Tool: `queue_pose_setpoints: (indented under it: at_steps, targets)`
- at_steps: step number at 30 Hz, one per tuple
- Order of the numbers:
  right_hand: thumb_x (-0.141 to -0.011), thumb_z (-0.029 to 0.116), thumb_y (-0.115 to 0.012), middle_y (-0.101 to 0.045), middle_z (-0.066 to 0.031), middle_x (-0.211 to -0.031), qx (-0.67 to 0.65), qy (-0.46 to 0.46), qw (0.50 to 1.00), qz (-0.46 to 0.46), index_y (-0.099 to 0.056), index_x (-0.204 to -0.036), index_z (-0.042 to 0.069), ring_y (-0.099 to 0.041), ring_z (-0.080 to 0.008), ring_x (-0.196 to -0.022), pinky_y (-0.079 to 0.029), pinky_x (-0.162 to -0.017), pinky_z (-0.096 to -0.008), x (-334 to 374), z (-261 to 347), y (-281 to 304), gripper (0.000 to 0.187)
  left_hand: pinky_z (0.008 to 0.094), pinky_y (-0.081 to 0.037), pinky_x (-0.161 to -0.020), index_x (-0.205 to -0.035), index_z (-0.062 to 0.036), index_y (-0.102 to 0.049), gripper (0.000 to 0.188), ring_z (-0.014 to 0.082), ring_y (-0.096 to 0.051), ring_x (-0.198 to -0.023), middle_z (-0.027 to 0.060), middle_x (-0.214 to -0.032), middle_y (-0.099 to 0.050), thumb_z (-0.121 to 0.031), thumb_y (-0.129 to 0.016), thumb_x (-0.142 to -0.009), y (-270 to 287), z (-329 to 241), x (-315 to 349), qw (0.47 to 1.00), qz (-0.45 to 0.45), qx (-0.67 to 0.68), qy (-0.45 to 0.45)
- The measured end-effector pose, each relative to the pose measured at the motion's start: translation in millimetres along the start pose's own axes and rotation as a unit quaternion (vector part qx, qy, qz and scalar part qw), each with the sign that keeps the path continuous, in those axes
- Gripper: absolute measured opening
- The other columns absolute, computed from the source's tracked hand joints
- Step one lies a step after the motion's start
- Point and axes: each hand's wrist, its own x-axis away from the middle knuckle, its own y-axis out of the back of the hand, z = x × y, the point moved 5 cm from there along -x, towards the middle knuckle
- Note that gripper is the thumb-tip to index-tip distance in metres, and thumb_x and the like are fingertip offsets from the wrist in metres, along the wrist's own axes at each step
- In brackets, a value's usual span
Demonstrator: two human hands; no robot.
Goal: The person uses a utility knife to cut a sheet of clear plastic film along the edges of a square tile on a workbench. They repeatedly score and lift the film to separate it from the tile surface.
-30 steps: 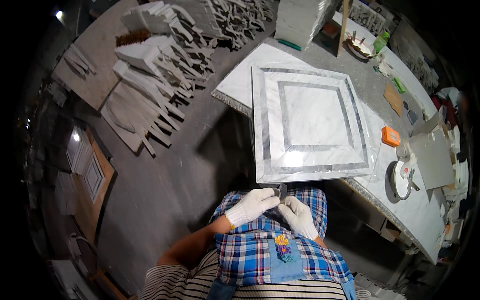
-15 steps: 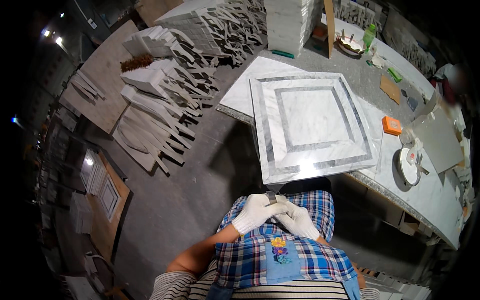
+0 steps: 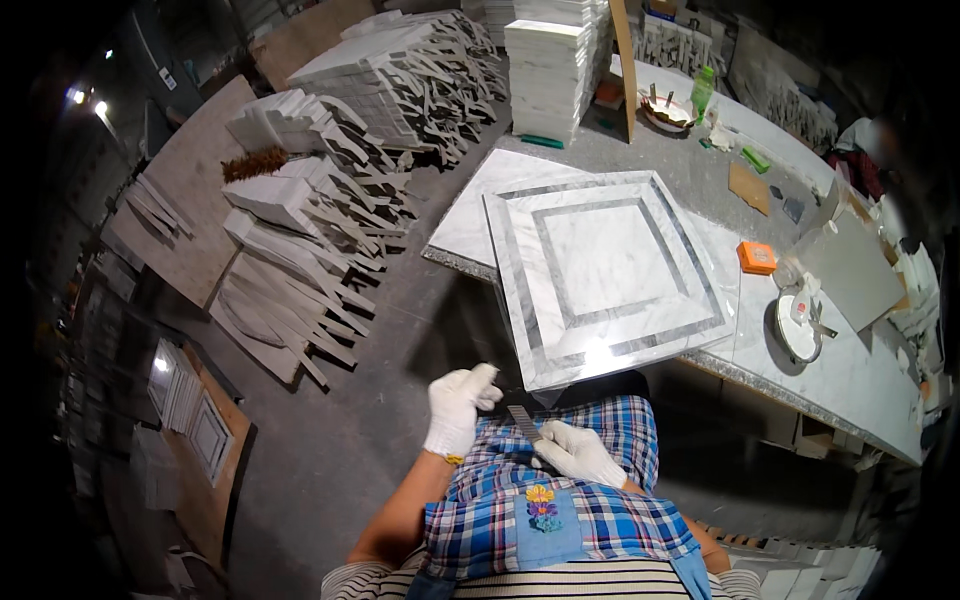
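In my right gloved hand (image 3: 580, 452) is a flat metal blade like a putty knife (image 3: 522, 422), pointing up and left over my lap. My left hand (image 3: 462, 408), also in a white knit glove, is raised beside the blade and apart from it. Its fingers are curled together; whether anything small is in them is hidden. Just beyond both hands lies a square marble panel (image 3: 610, 262) with grey inlaid bands. It rests on the worktable, its near corner jutting over the edge. My lap has a blue plaid apron (image 3: 620, 420) over it.
On the worktable (image 3: 660, 150) stand an orange box (image 3: 757, 258), a white bowl with a tool (image 3: 797, 330), another bowl (image 3: 668, 115) and a green bottle (image 3: 703, 92). A tall stack of tiles (image 3: 545, 80) rises behind. Stacked stone strips (image 3: 300, 250) stick out at left.
My hands have come apart: the left moved left and up, while the right stays low with the metal blade, now showing more of its length. The view has shifted slightly.
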Motion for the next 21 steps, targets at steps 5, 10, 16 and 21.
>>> queue_pose_setpoints:
  at_steps: [5, 10, 16, 21]
  targets:
    - [-0.101, 0.029, -0.057, -0.073, -0.0073, -0.080, -0.072, -0.053, 0.996, -0.005, -0.062, -0.105, 0.002, -0.069, -0.0144, -0.072, -0.054, -0.068, -0.0293, -1.8, -1.8, 7.5, 0.027, 0.0288, -0.048, -0.056, -0.070, 0.0016, -0.066, 0.050, 0.0159, -0.060, -0.056, 0.0131, -0.065, -0.067, -0.040, -0.066, -0.098, 16.1, 14.5, -17.9, 1.000, -0.013, -0.005, 0.008]
    - [-0.103, 0.021, -0.055, -0.069, -0.0050, -0.074, -0.152, -0.083, 0.984, -0.045, -0.059, -0.102, 0.001, -0.063, -0.0083, -0.065, -0.051, -0.063, -0.0248, -0.1, -1.0, 15.5, 0.021, 0.0299, -0.051, -0.071, -0.102, 0.0056, -0.068, 0.056, 0.0179, -0.066, -0.068, 0.0131, -0.080, -0.071, -0.048, -0.052, -0.103, -3.5, 54.0, -5.4, 0.994, 0.034, -0.052, 0.088]
    - [-0.102, 0.019, -0.058, -0.070, -0.0047, -0.078, -0.117, -0.126, 0.984, -0.042, -0.058, -0.102, 0.001, -0.068, -0.0080, -0.070, -0.051, -0.061, -0.0242, -0.4, -14.0, 22.2, 0.018, 0.0243, -0.047, -0.072, -0.102, -0.0018, -0.065, 0.032, 0.0090, -0.058, -0.078, 0.0021, -0.088, -0.065, -0.033, -0.056, -0.104, -39.8, 55.8, -8.1, 0.979, 0.162, -0.119, 0.043]
    - [-0.101, 0.019, -0.059, -0.072, -0.0051, -0.077, -0.141, -0.121, 0.981, -0.049, -0.058, -0.101, 0.001, -0.064, -0.0060, -0.066, -0.050, -0.059, -0.0237, -0.9, -25.3, 21.0, 0.018, 0.0222, -0.043, -0.064, -0.099, -0.0045, -0.067, 0.032, 0.0048, -0.054, -0.073, -0.0022, -0.087, -0.065, -0.035, -0.058, -0.103, -47.4, 35.9, -47.3, 0.991, 0.107, -0.059, 0.052]
